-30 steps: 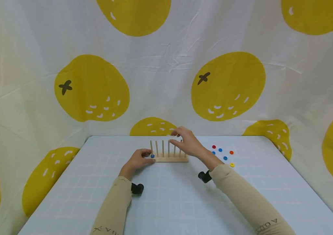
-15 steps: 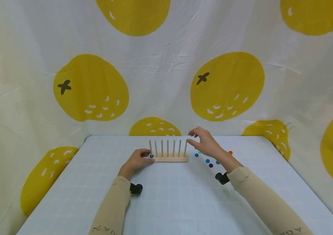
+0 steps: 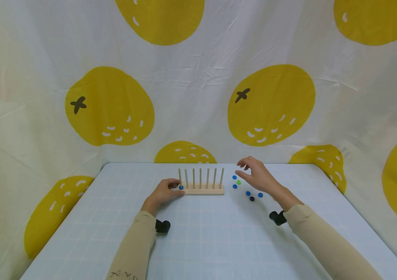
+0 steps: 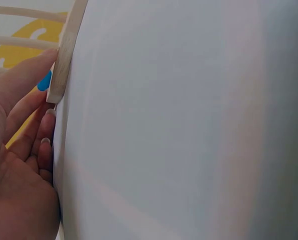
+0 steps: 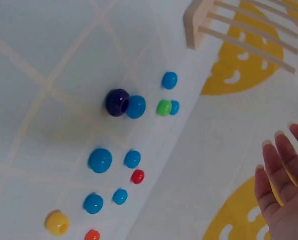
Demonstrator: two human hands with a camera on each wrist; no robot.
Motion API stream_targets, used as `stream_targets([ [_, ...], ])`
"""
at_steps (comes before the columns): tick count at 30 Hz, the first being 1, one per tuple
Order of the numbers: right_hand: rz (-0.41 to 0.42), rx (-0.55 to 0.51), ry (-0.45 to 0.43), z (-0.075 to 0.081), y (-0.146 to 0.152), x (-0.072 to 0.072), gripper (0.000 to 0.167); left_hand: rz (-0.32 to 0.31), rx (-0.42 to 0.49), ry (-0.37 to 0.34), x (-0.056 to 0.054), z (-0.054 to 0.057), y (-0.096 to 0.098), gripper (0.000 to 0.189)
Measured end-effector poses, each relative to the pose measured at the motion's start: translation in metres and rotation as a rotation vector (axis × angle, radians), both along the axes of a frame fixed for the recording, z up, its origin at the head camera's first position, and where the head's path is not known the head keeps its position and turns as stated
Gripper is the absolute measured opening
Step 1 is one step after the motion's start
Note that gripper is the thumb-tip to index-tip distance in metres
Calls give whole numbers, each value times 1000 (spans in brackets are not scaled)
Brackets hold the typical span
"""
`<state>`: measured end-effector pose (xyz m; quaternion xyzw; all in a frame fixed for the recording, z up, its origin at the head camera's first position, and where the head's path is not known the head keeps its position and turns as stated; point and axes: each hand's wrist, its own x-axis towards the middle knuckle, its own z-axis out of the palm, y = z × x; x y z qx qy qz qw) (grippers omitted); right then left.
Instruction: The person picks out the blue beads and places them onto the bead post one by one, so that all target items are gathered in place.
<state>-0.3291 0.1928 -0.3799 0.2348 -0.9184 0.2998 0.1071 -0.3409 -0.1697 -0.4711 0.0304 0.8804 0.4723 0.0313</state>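
Before me, a pale-blue, faintly checked table [image 3: 198, 241] bears a light wooden seven-peg rack [image 3: 203, 191] and small, glossy round beads [image 5: 100, 161], mostly blue, scattered to my right.

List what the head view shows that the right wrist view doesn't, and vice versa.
Only the head view shows the left hand and the round blue bead at the left end of the pale wooden peg rack. Only the right wrist view shows a glossy red bead and a glossy orange bead. Both show the right hand, the rack and a round green bead.

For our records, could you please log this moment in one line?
left hand: holds rack; right hand: hovers near beads; blue bead: on leftmost peg
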Motion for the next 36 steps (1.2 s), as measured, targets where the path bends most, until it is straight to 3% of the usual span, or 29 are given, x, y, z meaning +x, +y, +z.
stream_targets([
  [26,-108,23,-68,-26,57,-7,32,10,-7,-31,-1,1,0,52],
  [36,-191,25,-169,-36,76,-17,36,5,-14,-32,-2,0,-1,53],
])
